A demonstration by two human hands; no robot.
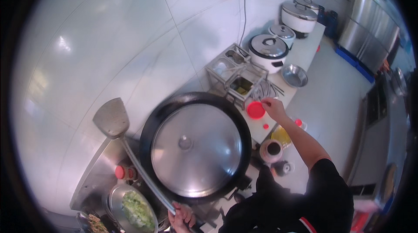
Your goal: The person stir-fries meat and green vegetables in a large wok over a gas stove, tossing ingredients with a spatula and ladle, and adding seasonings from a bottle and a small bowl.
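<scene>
In my left hand (181, 217) is the metal handle of a long wok spatula (112, 118), its broad blade raised toward the wall. A large black wok (196, 98) lies before me, with a round steel lid (199, 167) over it. My right arm reaches out to the counter. There my right hand (274, 110) has its fingertips bunched at the edge of a round red plastic lid (255, 110); whether they grip it is unclear. Close by lies a small red cap (265, 126).
A steel rack with containers (241, 85) and utensils stands beyond the wok, near rice cookers (269, 48) and a steel bowl (294, 75). An open jar (271, 150) and a yellow oil bottle (281, 135) stand below my forearm. Chopped greens (138, 211) fill a tilted bowl at lower left.
</scene>
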